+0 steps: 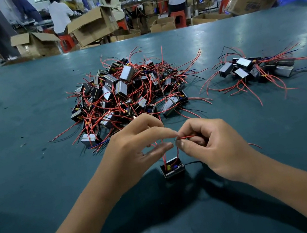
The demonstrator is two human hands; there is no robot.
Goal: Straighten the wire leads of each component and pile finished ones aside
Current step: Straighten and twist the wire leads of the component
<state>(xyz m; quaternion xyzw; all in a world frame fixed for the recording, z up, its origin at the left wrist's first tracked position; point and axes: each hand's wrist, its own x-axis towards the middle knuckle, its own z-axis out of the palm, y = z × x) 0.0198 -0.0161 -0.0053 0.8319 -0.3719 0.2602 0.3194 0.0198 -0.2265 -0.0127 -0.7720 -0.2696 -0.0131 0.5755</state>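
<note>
Head view: looking down over a dark teal work table (25, 109), with both forearms reaching in from the bottom of the frame.
Component in hand: a small black box-shaped part with thin red wire leads (172, 167) is sitting on the table at lower centre, directly below the two hands.
Left hand (134, 150): thumb and forefinger are pinching together at a red lead rising from the part; the other fingers are curling loosely above.
Right hand (210, 143): thumb and forefinger are pinching the same lead's short red end, which is pointing toward the right; fingers are curled.
Doing it well: judging from the grip, the left pinch should be anchoring near the part while the right is drawing outward along the wire, smoothly, so the solder joint is not being strained.
Unsorted stock: a large tangled heap of black parts with red wires (124, 92) is lying in mid-frame, just beyond the hands.
Finished pile: a smaller cluster of the same parts (252, 69) is lying at centre right, well apart from the heap.
Open room: bare table is stretching to the left and lower right, so a sideways pull is having space; the far table edge is running across the upper frame.
</note>
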